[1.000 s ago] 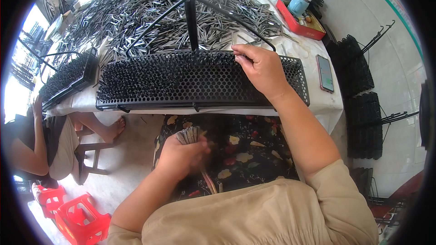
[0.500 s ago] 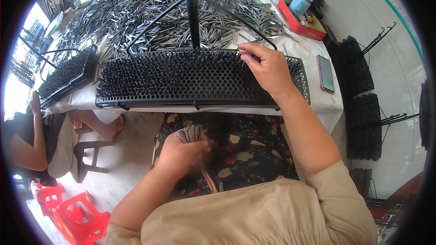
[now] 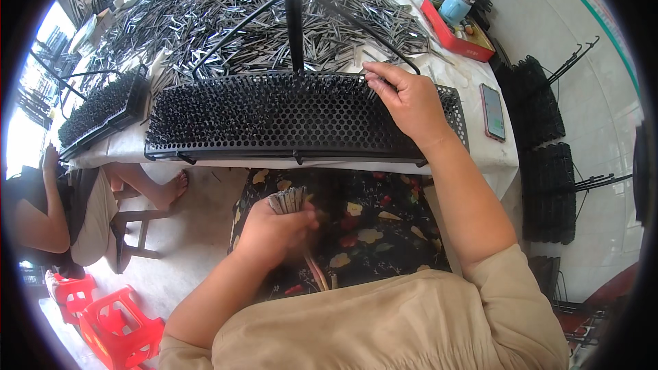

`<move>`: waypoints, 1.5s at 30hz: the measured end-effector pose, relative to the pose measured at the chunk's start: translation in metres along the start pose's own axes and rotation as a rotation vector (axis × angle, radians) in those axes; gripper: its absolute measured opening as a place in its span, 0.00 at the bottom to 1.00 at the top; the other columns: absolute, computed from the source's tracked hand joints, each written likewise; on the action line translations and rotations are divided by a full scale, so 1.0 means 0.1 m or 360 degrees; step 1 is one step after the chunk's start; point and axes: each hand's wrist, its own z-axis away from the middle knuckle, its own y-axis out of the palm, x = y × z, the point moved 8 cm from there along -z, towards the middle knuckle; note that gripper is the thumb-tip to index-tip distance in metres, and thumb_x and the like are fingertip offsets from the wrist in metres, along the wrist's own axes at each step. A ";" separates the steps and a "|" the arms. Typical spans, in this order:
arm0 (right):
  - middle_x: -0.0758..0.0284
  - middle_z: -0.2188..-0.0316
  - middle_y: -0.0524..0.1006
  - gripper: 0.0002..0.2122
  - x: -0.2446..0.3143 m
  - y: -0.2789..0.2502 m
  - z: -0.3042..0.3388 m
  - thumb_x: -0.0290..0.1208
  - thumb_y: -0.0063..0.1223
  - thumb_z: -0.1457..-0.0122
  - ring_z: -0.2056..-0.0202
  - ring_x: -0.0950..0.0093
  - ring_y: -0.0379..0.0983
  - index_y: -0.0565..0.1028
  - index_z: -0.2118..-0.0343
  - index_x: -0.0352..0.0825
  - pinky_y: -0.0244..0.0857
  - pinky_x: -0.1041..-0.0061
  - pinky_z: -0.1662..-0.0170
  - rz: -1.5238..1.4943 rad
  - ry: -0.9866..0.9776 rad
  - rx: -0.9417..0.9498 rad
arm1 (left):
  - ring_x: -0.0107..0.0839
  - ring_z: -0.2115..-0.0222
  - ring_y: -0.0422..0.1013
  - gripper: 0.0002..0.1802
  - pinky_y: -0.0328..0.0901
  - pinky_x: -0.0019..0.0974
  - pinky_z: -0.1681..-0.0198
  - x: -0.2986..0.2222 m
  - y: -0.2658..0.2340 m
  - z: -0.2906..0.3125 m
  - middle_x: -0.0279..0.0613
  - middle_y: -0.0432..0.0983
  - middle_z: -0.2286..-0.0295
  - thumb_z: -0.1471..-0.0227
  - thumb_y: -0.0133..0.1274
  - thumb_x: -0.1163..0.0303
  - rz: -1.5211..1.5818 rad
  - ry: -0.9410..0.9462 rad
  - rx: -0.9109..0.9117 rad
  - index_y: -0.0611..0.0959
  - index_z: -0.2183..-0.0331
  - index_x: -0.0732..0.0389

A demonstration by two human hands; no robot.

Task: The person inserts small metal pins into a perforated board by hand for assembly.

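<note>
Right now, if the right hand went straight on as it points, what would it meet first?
Probably the strips beyond the perforated tray; depth is unclear, so the post could come first.

Under the right fingers [image 3: 388,71] the perforated rack [image 3: 329,123] looks matt metal, beyond them glossy metal strips [image 3: 260,38], and beside the left fingers [image 3: 301,218] matt floral cloth [image 3: 370,236].

Wall strip [image 3: 593,1]: reddish marks beside its green edge; too blurred to read;
Red tray [image 3: 473,51]: faint marks on its front side; not legible;
Phone [image 3: 493,113]: lit screen; any text too small to read
</note>
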 end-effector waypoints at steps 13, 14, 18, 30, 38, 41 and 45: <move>0.62 0.62 0.83 0.12 0.05 0.00 0.00 0.27 0.57 0.39 0.60 0.75 0.81 0.79 0.53 0.36 0.71 0.79 0.57 -0.0016 -0.0033 0.0070 | 0.23 0.79 0.70 0.09 0.62 0.25 0.77 0.04 -0.02 -0.02 0.40 0.80 0.73 0.51 0.61 0.75 -0.0036 -0.0050 0.0074 0.80 0.65 0.61; 0.62 0.62 0.83 0.12 0.04 0.00 0.00 0.27 0.57 0.39 0.60 0.75 0.81 0.79 0.53 0.36 0.71 0.79 0.57 -0.0018 -0.0033 0.0072 | 0.24 0.80 0.69 0.08 0.60 0.25 0.80 0.01 0.00 -0.01 0.42 0.79 0.75 0.51 0.59 0.77 -0.0015 -0.0026 0.0042 0.79 0.66 0.63; 0.62 0.62 0.83 0.12 -0.01 0.00 0.00 0.26 0.57 0.39 0.60 0.75 0.81 0.78 0.52 0.36 0.71 0.79 0.56 -0.0005 -0.0017 0.0085 | 0.25 0.82 0.68 0.06 0.58 0.25 0.83 -0.03 0.02 0.01 0.44 0.78 0.76 0.50 0.58 0.78 0.0003 0.0007 0.0007 0.79 0.67 0.65; 0.62 0.61 0.83 0.15 -0.03 -0.03 0.02 0.27 0.55 0.38 0.59 0.72 0.81 0.76 0.48 0.40 0.71 0.77 0.55 0.0003 -0.0018 0.0104 | 0.25 0.81 0.68 0.06 0.57 0.24 0.83 -0.03 0.03 -0.01 0.44 0.78 0.76 0.50 0.57 0.79 -0.0001 0.0005 0.0014 0.79 0.66 0.64; 0.62 0.61 0.83 0.16 -0.05 -0.03 0.04 0.26 0.54 0.38 0.59 0.72 0.81 0.75 0.47 0.41 0.71 0.77 0.55 -0.0036 -0.0030 0.0097 | 0.21 0.79 0.69 0.08 0.61 0.24 0.78 0.02 -0.01 -0.03 0.39 0.80 0.73 0.51 0.60 0.74 -0.0055 -0.0034 0.0059 0.81 0.65 0.61; 0.61 0.60 0.83 0.16 -0.05 -0.02 0.04 0.26 0.53 0.38 0.58 0.72 0.81 0.75 0.46 0.41 0.71 0.77 0.54 -0.0030 -0.0018 0.0103 | 0.21 0.79 0.69 0.08 0.60 0.23 0.79 0.03 -0.02 -0.03 0.38 0.80 0.74 0.50 0.60 0.74 -0.0055 -0.0025 0.0056 0.81 0.65 0.61; 0.61 0.60 0.82 0.16 -0.05 -0.03 0.04 0.25 0.53 0.37 0.58 0.72 0.81 0.75 0.46 0.41 0.71 0.77 0.54 -0.0006 -0.0024 0.0098 | 0.21 0.79 0.69 0.09 0.60 0.23 0.78 0.03 -0.02 -0.04 0.38 0.80 0.73 0.51 0.60 0.74 -0.0046 -0.0027 0.0067 0.81 0.65 0.61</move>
